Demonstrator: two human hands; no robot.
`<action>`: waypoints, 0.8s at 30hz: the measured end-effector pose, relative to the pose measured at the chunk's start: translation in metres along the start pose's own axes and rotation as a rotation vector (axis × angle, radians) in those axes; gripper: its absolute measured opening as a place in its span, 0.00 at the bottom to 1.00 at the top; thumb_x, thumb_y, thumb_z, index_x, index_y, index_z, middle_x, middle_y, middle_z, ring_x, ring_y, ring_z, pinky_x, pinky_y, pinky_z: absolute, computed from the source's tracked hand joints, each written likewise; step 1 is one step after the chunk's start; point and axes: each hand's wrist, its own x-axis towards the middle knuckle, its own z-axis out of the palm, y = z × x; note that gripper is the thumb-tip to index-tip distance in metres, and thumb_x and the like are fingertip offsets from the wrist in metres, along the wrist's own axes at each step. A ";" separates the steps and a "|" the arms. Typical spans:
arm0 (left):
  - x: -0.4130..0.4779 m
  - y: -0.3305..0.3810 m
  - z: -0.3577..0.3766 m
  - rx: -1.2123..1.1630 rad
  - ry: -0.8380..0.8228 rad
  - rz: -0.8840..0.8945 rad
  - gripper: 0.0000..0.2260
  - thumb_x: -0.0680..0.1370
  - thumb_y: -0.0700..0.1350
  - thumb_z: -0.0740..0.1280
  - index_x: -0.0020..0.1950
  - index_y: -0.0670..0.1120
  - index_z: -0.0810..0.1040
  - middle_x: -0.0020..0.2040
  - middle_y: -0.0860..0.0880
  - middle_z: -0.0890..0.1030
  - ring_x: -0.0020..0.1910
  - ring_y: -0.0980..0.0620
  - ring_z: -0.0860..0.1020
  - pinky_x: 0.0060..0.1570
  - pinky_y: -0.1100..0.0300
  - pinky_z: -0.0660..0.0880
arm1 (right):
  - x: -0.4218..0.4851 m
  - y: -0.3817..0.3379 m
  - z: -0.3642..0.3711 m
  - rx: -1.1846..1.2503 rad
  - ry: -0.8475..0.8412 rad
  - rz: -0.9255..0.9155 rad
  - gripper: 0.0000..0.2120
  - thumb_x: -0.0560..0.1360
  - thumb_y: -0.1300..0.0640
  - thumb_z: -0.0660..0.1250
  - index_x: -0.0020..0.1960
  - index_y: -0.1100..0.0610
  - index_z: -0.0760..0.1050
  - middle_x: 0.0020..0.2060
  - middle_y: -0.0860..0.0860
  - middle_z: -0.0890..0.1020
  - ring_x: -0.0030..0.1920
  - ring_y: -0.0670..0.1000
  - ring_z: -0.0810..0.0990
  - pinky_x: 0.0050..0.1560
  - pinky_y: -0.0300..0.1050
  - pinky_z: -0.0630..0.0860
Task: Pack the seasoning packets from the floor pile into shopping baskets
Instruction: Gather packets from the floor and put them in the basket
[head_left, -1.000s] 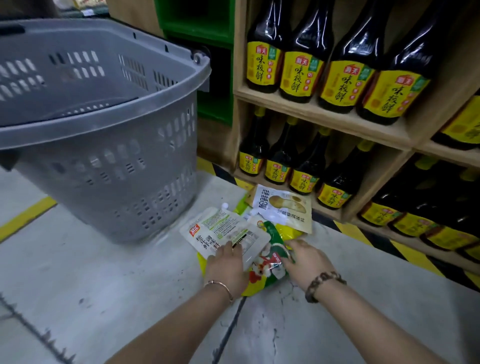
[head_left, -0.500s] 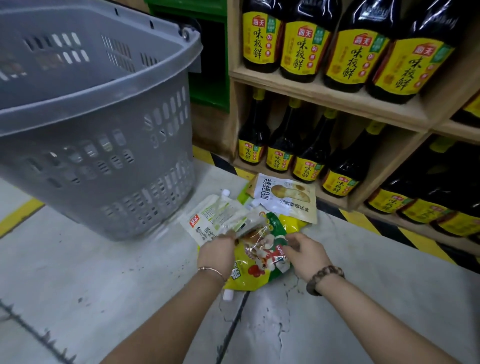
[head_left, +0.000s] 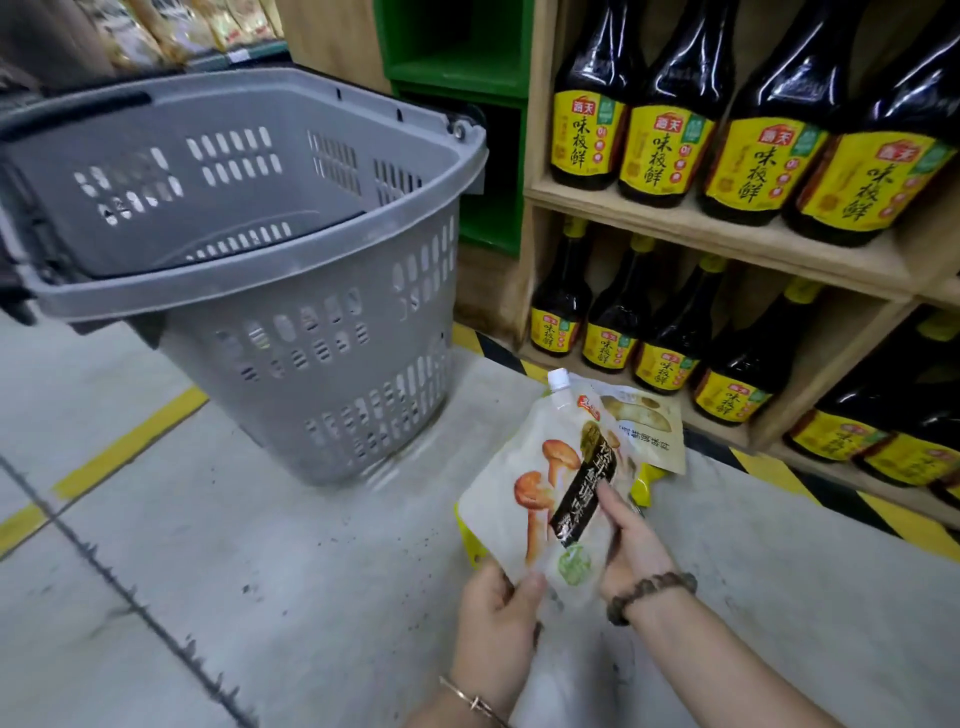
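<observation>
- Mushroom-print pouch (head_left: 545, 483) — white, with a white screw cap (head_left: 560, 379) at its top corner and a black label strip down the front. It is held up off the floor, printed face to the camera, right of the basket and outside it. It partly covers the packets lying behind it.
- Left hand (head_left: 496, 616) — pinches the pouch's lower edge, thumb on the front face and the other fingers hidden behind. A thin bangle (head_left: 470, 699) is on the wrist.
- Right hand (head_left: 631, 543) — grips the pouch's right side, thumb laid across the black label and fingers curled behind. A bead bracelet (head_left: 652, 592) is on the wrist.
- Shopping basket (head_left: 291, 291) — grey plastic with slotted walls, standing upright on the floor left of the hands and well apart from the pouch. A dark handle grip lies along its far rim.
- Beige packet (head_left: 652, 431) — flat on the floor just behind the pouch, beside the shelf base, its print upside down to the camera.
- Yellow packet (head_left: 647, 480) — under the beige one; only its edges show either side of the pouch.
- Floor (head_left: 260, 571) — grey concrete, cracked, with yellow line markings and a yellow-and-black hazard strip along the shelving.
- Wooden shelf (head_left: 727, 239) — at right, holding rows of dark sauce bottles (head_left: 665, 150) with yellow labels.
- Green shelving (head_left: 457, 67) — behind the basket.
</observation>
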 end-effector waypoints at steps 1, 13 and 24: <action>-0.001 0.003 -0.005 -0.027 -0.015 -0.042 0.09 0.66 0.30 0.68 0.42 0.41 0.82 0.37 0.50 0.84 0.36 0.55 0.81 0.35 0.66 0.76 | 0.000 -0.005 -0.003 -0.031 0.020 -0.033 0.47 0.42 0.55 0.85 0.60 0.61 0.77 0.54 0.61 0.82 0.51 0.59 0.83 0.45 0.57 0.81; 0.028 0.026 -0.055 -0.135 -0.069 -0.380 0.18 0.65 0.41 0.76 0.52 0.37 0.80 0.45 0.38 0.84 0.41 0.44 0.83 0.39 0.56 0.79 | -0.023 -0.002 0.018 -0.679 -0.103 0.011 0.22 0.63 0.71 0.74 0.55 0.64 0.73 0.44 0.61 0.84 0.39 0.57 0.84 0.36 0.50 0.81; 0.034 0.005 -0.075 -0.057 0.275 -0.434 0.09 0.70 0.33 0.71 0.49 0.36 0.81 0.44 0.36 0.83 0.39 0.41 0.81 0.35 0.55 0.79 | 0.028 -0.020 0.013 -1.738 0.040 -0.231 0.18 0.72 0.51 0.71 0.60 0.53 0.72 0.55 0.49 0.79 0.52 0.47 0.79 0.50 0.41 0.76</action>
